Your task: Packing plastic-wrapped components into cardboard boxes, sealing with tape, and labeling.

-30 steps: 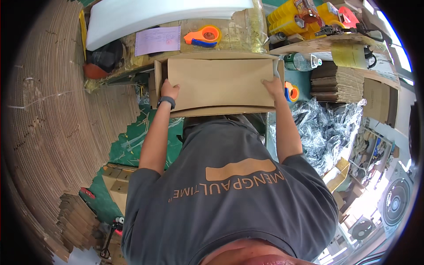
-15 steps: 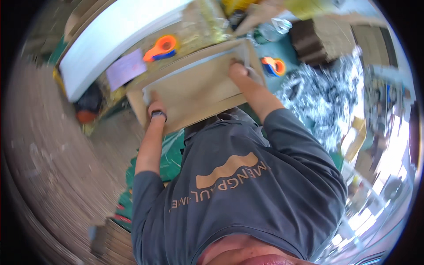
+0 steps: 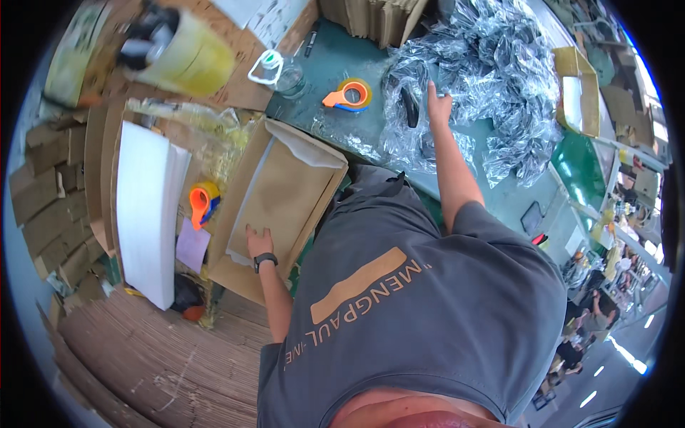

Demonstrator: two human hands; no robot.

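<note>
An open cardboard box (image 3: pixel 285 187), lined with white foam sheet along its edges, stands tilted in front of me on the left. Inside its near end lies my left hand (image 3: pixel 260 244), fingers spread against the brown cardboard bottom. My right hand (image 3: pixel 439 107) reaches out over a heap of crumpled clear plastic bags (image 3: pixel 485 64). Its index finger points forward and the thumb stands apart; nothing shows in it. Just left of that hand, a black elongated object (image 3: pixel 409 107) lies on the plastic.
An orange tape dispenser (image 3: pixel 349 95) and a clear bottle (image 3: pixel 289 78) stand on the green table (image 3: pixel 342 53). Left of the box are another tape dispenser (image 3: pixel 203 202), a purple paper (image 3: pixel 192 245) and white foam sheets (image 3: pixel 145 214). A yellow bin (image 3: pixel 189 57) stands beyond.
My right hand has let go of the box and moved right, over the plastic bags. My left hand stays at the box. The view has turned to the right.
</note>
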